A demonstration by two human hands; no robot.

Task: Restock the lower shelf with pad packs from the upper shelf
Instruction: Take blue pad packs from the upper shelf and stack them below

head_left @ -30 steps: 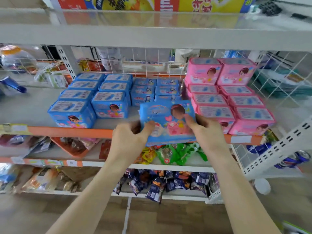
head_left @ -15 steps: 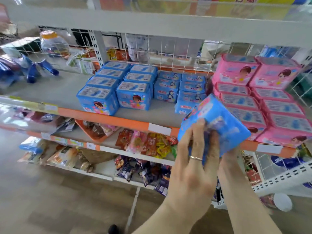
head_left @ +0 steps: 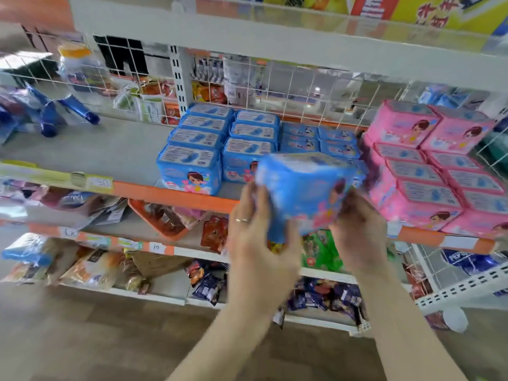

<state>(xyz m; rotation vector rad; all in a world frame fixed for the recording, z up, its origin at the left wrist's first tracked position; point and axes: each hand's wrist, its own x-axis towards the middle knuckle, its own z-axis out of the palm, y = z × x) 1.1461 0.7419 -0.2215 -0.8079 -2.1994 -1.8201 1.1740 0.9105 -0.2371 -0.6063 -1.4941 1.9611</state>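
Shop shelving stands ahead: white tiers with orange edge strips and a wire back [head_left: 288, 86].

Pack [head_left: 305, 193]: one blue pad pack, held in the air between both hands, tilted, in front of the orange-edged shelf [head_left: 176, 195]. This area is motion-blurred.

Left hand [head_left: 258, 237]: back toward the camera, fingers curled round the pack's left side and lower edge, gripping. A ring [head_left: 242, 220] shows on one finger.

Right hand [head_left: 357, 232]: fingers wrapped on the pack's right side, gripping.

Just beyond the hands, blue packs [head_left: 220, 144] sit in rows on the shelf. Beyond and right of the right hand, pink packs [head_left: 428, 166] lie in rows, with two more stacked on the rear ones.

Below the hands, the lower shelf [head_left: 189, 253] carries snack packets [head_left: 214, 232]. A green packet [head_left: 321, 251] lies between and under the hands. An orange tray [head_left: 154, 218] lies left of the left hand.

Lower again, dark packets [head_left: 209, 287] sit on the bottom tier, above the floor [head_left: 110, 339].
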